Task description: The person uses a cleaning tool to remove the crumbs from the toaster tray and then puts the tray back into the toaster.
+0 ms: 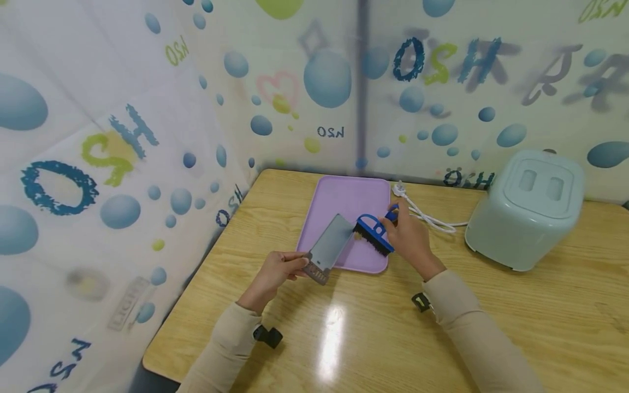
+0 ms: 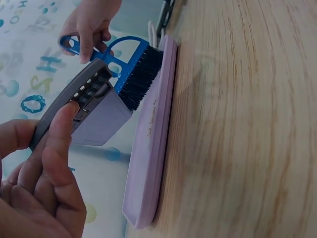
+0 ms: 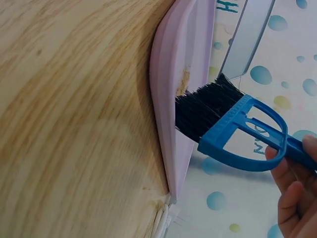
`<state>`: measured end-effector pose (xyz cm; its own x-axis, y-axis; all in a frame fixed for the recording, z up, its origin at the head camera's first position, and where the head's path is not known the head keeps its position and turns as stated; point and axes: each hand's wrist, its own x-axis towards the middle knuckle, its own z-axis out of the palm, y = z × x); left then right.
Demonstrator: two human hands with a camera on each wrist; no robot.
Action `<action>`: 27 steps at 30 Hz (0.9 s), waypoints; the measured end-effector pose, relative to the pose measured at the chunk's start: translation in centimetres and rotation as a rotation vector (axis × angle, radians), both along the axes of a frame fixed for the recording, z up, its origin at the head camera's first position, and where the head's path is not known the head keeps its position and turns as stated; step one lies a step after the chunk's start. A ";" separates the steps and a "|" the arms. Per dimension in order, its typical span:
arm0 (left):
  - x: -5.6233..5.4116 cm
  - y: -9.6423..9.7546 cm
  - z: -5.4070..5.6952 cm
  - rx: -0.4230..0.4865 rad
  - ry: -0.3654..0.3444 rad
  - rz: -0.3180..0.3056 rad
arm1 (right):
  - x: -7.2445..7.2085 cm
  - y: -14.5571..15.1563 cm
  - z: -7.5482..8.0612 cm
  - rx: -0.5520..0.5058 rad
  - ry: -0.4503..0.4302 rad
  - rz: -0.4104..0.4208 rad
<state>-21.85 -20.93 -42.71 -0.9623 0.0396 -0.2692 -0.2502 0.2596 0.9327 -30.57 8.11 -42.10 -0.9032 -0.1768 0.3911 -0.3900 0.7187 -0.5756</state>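
In the head view my left hand (image 1: 276,274) pinches the dark slotted end of a grey toaster crumb tray (image 1: 333,243), which is held tilted over a lilac tray (image 1: 351,194). My right hand (image 1: 411,239) grips the handle of a blue hand brush (image 1: 372,236) with black bristles. Its bristles overlap the crumb tray's far edge in the head view. From the right wrist, the bristles (image 3: 208,106) are seen low over the lilac tray, beside a small heap of brown crumbs (image 3: 183,82).
A pale green toaster (image 1: 526,213) stands on the wooden table (image 1: 565,305) to the right. Its white cord (image 1: 432,221) and plug (image 1: 399,189) lie behind the lilac tray's right side. Printed curtains (image 1: 295,142) hang along the table's back and left edges.
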 end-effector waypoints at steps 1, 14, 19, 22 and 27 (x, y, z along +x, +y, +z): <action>0.0 0.0 0.0 0.001 0.003 -0.001 | 0.0 0.0 -0.1 -0.001 0.009 -0.003; -0.2 0.3 0.1 -0.003 0.000 0.009 | 0.0 0.2 0.2 -0.037 -0.001 -0.050; -0.2 0.3 0.2 0.005 -0.013 0.019 | 0.0 0.4 0.4 -0.051 -0.037 -0.064; -0.2 0.3 0.2 0.008 -0.017 0.026 | 0.0 0.5 0.4 -0.056 -0.049 -0.074; -0.2 0.3 0.2 0.015 -0.022 0.025 | -0.1 0.5 0.3 -0.058 -0.057 -0.082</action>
